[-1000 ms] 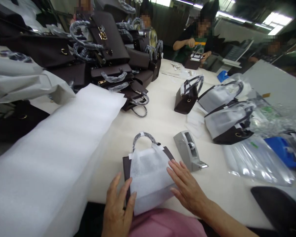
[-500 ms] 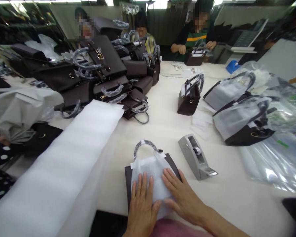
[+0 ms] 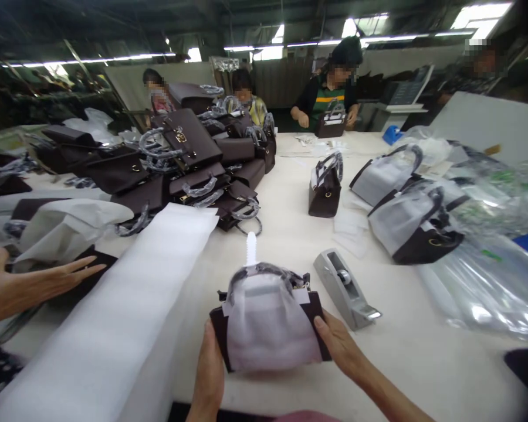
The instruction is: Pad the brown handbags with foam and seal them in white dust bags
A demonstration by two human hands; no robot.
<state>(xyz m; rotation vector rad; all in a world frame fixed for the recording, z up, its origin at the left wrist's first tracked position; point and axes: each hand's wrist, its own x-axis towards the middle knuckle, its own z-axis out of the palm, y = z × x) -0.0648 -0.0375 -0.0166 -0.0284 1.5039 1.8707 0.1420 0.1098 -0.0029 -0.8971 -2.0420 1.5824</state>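
A dark brown handbag (image 3: 268, 322) stands upright at the table's near edge, its front covered by thin white foam sheet and its handles wrapped in clear film. My left hand (image 3: 210, 363) grips its left side, the fingers partly hidden behind it. On the right side my right hand (image 3: 337, 340) holds the bag, thumb on the front edge. A white ribbed strip (image 3: 251, 249) sticks up behind the handle. Just right of the bag lies a grey tape dispenser (image 3: 345, 287).
Long white foam sheets (image 3: 127, 305) lie to the left, with a pile of brown bags (image 3: 193, 140) behind. Foam-covered bags (image 3: 405, 217) and clear plastic bags (image 3: 484, 287) are at right. Another person's hand (image 3: 39, 284) reaches in from the left. A small bag (image 3: 324, 190) stands mid-table.
Both my hands have gone from lying flat on the foam-covered front to gripping the bag's sides. The bag has been raised upright. The camera view has tilted up; another person's hand has appeared at left.
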